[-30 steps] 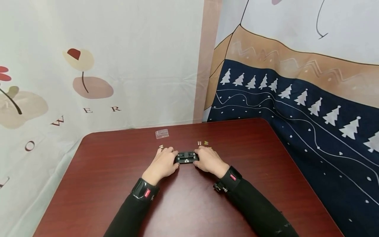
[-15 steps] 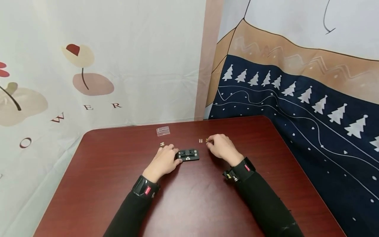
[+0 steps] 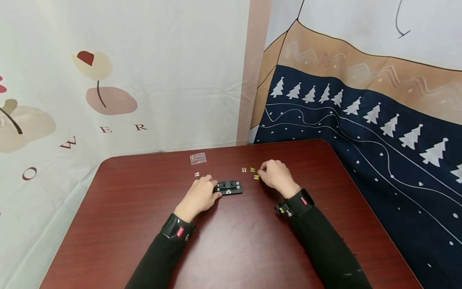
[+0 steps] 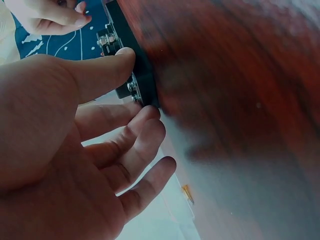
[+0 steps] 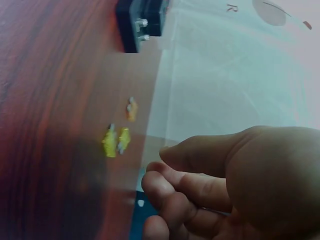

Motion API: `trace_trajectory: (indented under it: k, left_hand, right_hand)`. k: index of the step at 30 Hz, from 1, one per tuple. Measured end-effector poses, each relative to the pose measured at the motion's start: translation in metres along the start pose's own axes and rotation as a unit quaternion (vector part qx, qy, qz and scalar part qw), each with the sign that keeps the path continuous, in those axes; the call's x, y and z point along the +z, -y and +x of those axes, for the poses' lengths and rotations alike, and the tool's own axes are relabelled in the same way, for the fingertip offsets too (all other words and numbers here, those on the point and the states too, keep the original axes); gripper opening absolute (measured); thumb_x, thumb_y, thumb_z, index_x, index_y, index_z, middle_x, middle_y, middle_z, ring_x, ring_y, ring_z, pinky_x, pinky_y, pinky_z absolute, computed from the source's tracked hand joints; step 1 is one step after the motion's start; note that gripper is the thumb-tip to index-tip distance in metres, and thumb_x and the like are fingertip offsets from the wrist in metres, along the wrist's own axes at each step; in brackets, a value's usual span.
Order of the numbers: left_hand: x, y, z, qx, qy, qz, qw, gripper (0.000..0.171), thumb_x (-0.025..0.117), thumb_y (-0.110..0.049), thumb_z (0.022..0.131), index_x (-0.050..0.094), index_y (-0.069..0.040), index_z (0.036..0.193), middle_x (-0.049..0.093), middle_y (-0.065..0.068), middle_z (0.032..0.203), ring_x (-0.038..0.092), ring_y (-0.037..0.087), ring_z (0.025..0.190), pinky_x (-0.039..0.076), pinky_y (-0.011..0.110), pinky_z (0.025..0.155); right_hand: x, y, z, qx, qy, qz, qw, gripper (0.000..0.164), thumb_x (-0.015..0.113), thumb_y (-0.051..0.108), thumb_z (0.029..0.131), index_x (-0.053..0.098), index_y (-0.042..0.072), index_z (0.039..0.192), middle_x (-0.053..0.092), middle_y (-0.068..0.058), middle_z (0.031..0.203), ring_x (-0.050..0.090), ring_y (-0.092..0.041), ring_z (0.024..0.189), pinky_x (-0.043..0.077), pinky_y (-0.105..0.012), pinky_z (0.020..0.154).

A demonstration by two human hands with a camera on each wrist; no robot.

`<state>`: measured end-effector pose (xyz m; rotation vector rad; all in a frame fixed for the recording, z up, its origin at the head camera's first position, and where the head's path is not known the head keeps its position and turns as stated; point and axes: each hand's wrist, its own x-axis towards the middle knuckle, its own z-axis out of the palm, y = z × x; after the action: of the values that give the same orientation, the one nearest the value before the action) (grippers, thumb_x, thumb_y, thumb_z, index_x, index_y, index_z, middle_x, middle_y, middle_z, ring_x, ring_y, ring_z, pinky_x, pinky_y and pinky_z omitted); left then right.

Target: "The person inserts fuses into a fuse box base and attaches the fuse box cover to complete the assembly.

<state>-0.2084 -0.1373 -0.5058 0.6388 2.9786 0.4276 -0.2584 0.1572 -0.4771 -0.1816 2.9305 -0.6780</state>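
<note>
Centrally, black terminal block (image 3: 228,187) lying flat on polished tabletop (image 3: 231,241), bright screws showing along its edges. At its left end, left hand (image 3: 198,196), grasping the block: thumb against the near edge, forefinger behind the end, remaining fingers loosely bent beyond it, forearm slanting in from lower left. Farther right, well apart from the block, right hand (image 3: 278,176), released: thumb extended, fingers loosely curled, fingertips near the first yellow piece (image 3: 256,177) and second yellow piece (image 3: 252,169), but apart from both. Between these and the block's far right corner, paler piece (image 3: 244,170). Beyond the left fingertips, small light-coloured pieces (image 3: 197,174), too small for detail; behind them, near the far edge, clear plastic cover (image 3: 198,158). On both forearms, black sleeves (image 3: 155,257) and black wrist bands (image 3: 177,230) with red labels.

Surface: reddish-brown, wood-grained, rounded at the far corners, with a pale sheen toward the near middle. Behind, white curtain (image 3: 180,80) printed with flower shapes and dark red letters; to the right, navy-and-tan cloth (image 3: 325,108) with a row of white trees and wavy lines.
</note>
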Motion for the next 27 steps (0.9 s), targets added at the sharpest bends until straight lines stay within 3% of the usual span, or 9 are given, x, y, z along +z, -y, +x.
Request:
trace_trajectory:
  k: [5, 8, 16, 19, 23, 27]
  left_hand:
    - [0.035, 0.028, 0.012, 0.016, -0.033, 0.005, 0.9993, 0.053, 0.079, -0.042, 0.102, 0.075, -0.002, 0.137, 0.068, 0.012, 0.119, 0.066, 0.033, 0.108, 0.051, 0.052, 0.091]
    - [0.043, 0.034, 0.015, 0.018, -0.035, 0.006, 0.9992, 0.054, 0.077, -0.044, 0.103, 0.074, -0.003, 0.138, 0.068, 0.011, 0.119, 0.065, 0.032, 0.107, 0.051, 0.050, 0.093]
    - [-0.002, -0.002, 0.000, -0.008, 0.006, -0.013, 0.9999, 0.051, 0.079, -0.031, 0.103, 0.072, 0.004, 0.140, 0.068, 0.017, 0.124, 0.066, 0.038, 0.115, 0.052, 0.054, 0.103]
    - [-0.005, -0.005, -0.002, -0.009, 0.003, -0.008, 0.9999, 0.049, 0.079, -0.030, 0.104, 0.072, 0.004, 0.139, 0.068, 0.017, 0.124, 0.066, 0.038, 0.115, 0.052, 0.054, 0.103]
    - [0.003, 0.000, -0.001, 0.002, -0.016, 0.001, 0.9999, 0.048, 0.079, -0.032, 0.103, 0.073, 0.003, 0.136, 0.068, 0.015, 0.121, 0.066, 0.036, 0.111, 0.051, 0.054, 0.096]
    - [0.001, -0.001, -0.001, -0.003, -0.009, -0.008, 0.9999, 0.048, 0.079, -0.030, 0.103, 0.073, 0.004, 0.136, 0.068, 0.017, 0.121, 0.066, 0.038, 0.112, 0.052, 0.054, 0.099]
  right_hand:
    - [0.009, -0.003, 0.003, 0.022, 0.005, -0.004, 1.000, 0.026, 0.070, 0.030, 0.108, 0.080, 0.014, 0.090, 0.068, -0.006, 0.087, 0.060, -0.026, 0.079, 0.045, -0.039, 0.069]
    - [0.015, -0.003, 0.003, 0.031, 0.008, -0.003, 0.999, 0.031, 0.073, 0.033, 0.106, 0.077, 0.015, 0.081, 0.062, -0.004, 0.079, 0.059, -0.025, 0.075, 0.043, -0.037, 0.066]
    - [0.025, -0.004, 0.007, 0.038, 0.006, -0.017, 0.999, 0.042, 0.075, 0.035, 0.105, 0.064, 0.018, 0.069, 0.049, 0.000, 0.070, 0.052, -0.022, 0.067, 0.041, -0.039, 0.064]
    - [0.026, -0.004, 0.007, 0.036, 0.001, -0.024, 0.999, 0.040, 0.076, 0.032, 0.105, 0.065, 0.018, 0.070, 0.052, -0.001, 0.071, 0.054, -0.022, 0.068, 0.042, -0.040, 0.065]
    - [0.027, -0.002, 0.004, 0.026, -0.010, -0.036, 0.999, 0.036, 0.077, 0.030, 0.104, 0.070, 0.017, 0.071, 0.062, -0.004, 0.075, 0.061, -0.025, 0.073, 0.049, -0.040, 0.067]
    - [0.028, 0.001, 0.003, 0.019, -0.020, -0.041, 0.999, 0.037, 0.076, 0.028, 0.104, 0.070, 0.016, 0.069, 0.066, -0.007, 0.077, 0.063, -0.027, 0.075, 0.051, -0.043, 0.070]
